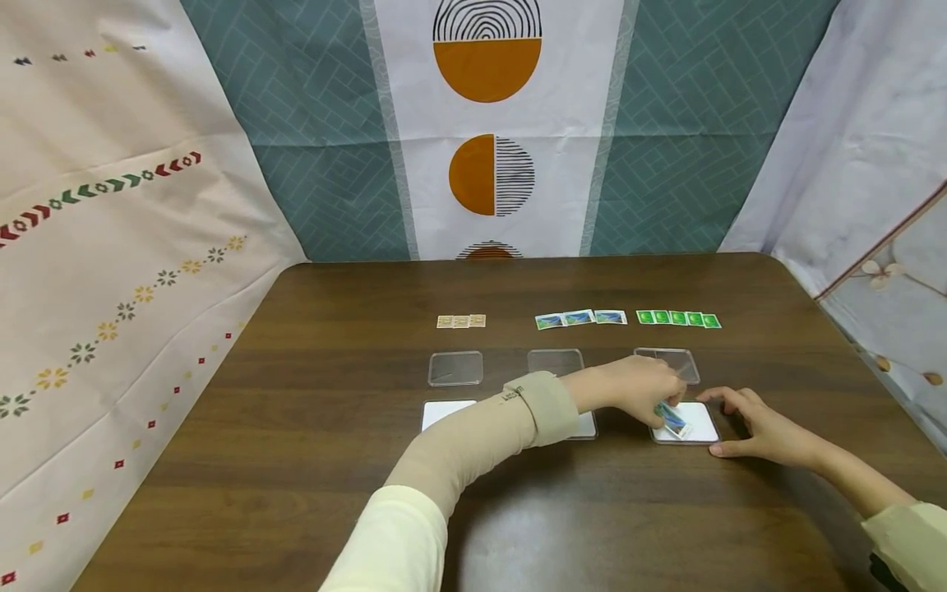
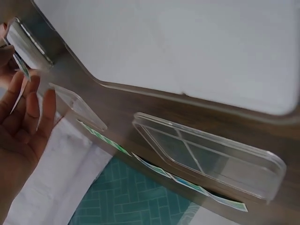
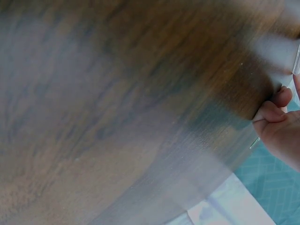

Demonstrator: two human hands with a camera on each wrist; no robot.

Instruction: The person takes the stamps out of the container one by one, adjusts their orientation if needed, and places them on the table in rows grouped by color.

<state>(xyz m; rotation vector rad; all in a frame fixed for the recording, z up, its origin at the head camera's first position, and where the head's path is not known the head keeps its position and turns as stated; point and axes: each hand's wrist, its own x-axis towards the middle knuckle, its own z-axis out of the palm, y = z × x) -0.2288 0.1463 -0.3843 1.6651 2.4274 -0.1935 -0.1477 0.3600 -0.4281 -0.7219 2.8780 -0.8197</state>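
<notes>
My left hand (image 1: 642, 388) pinches a blue landscape stamp (image 1: 673, 421) over the white inside of the rightmost shallow plastic case (image 1: 704, 421). In the left wrist view the stamp (image 2: 21, 66) angles down by the fingertips; whether it touches the case cannot be told. At that case's right side is my right hand (image 1: 762, 429), thumb at the near corner and index finger at the far corner, holding it. The right wrist view catches its curled lower fingers (image 3: 274, 111) and a sliver of the case edge (image 3: 296, 61).
Clear lids (image 1: 455, 368) lie behind the cases in a row. Farther back are tan stamps (image 1: 461, 321), blue landscape stamps (image 1: 580, 318) and green stamps (image 1: 678, 318). My left sleeve (image 1: 473, 436) covers part of the left case (image 1: 442, 411) and the middle case (image 1: 587, 426).
</notes>
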